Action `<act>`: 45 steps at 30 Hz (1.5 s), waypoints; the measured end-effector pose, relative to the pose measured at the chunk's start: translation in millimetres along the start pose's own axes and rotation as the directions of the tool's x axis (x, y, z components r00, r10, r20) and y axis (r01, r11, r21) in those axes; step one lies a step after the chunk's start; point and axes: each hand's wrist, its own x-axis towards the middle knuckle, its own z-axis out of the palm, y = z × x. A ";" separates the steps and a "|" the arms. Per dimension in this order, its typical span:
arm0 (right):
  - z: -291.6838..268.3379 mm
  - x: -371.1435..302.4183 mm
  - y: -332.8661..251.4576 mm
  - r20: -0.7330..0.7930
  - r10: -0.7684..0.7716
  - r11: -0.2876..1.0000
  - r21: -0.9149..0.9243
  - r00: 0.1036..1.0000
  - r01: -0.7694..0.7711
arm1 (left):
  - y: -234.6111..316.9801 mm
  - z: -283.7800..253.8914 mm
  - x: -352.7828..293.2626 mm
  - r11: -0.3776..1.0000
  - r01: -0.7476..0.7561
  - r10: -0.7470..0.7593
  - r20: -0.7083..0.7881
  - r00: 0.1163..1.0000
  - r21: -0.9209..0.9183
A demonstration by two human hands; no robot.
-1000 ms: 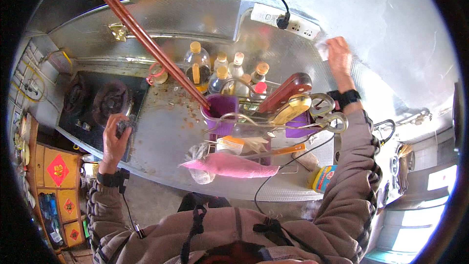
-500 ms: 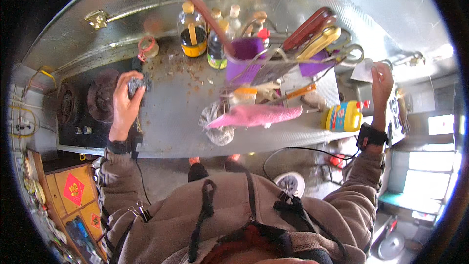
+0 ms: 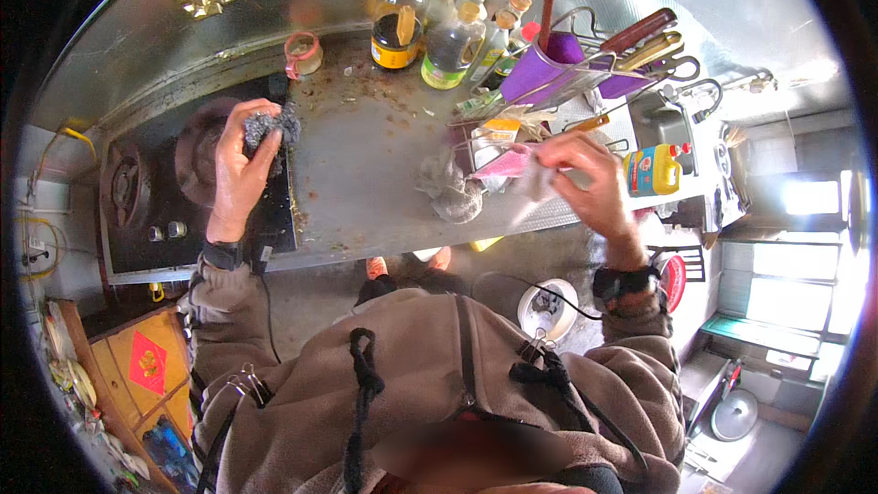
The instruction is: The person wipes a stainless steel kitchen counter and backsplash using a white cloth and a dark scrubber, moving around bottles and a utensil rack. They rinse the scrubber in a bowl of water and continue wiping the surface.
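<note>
As the left hand [image 3: 240, 165] curls round a crinkly scourer [image 3: 274, 131], the right hand [image 3: 590, 178] pinches thin whitish sheeting [image 3: 535, 185].
Scourer at the flat stove's [image 3: 174, 192] edge; sheeting right of it.

The left hand's [image 3: 240, 165] scouring pad [image 3: 265, 131] is showing grey. Beside the right hand [image 3: 594, 185], a cloth [image 3: 503, 165] is showing pink.

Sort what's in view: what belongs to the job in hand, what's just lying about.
Seemingly in use:
- dark scrubber in left hand
- blurred pale scrap in right hand

Seemingly lying about:
- bottles
- purple cup
- yellow jug
- white bucket
</note>
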 end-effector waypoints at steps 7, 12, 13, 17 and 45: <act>123.5 70.3 -18.5 -0.298 -0.135 0.970 0.156 0.945 0.187 | 15.2 19.4 -12.2 0.972 0.169 -0.146 0.142 0.979 -0.166; 150.9 91.3 -19.0 -0.407 -0.042 0.943 0.285 0.913 0.171 | 47.2 56.2 -5.3 0.915 0.270 -0.199 0.247 0.948 -0.300; 153.1 91.7 -19.1 -0.425 -0.054 0.948 0.263 0.903 0.180 | 51.3 63.7 -1.9 0.935 0.248 -0.188 0.238 0.953 -0.254; 151.3 83.0 -15.3 -0.364 -0.103 0.919 0.321 0.926 0.228 | 61.2 101.8 13.5 0.872 0.222 -0.194 0.109 0.975 -0.436; 58.9 -5.2 -4.9 -0.196 -0.104 0.594 0.774 0.975 0.219 | 50.1 118.8 200.8 0.960 -0.280 0.280 0.087 0.956 -0.012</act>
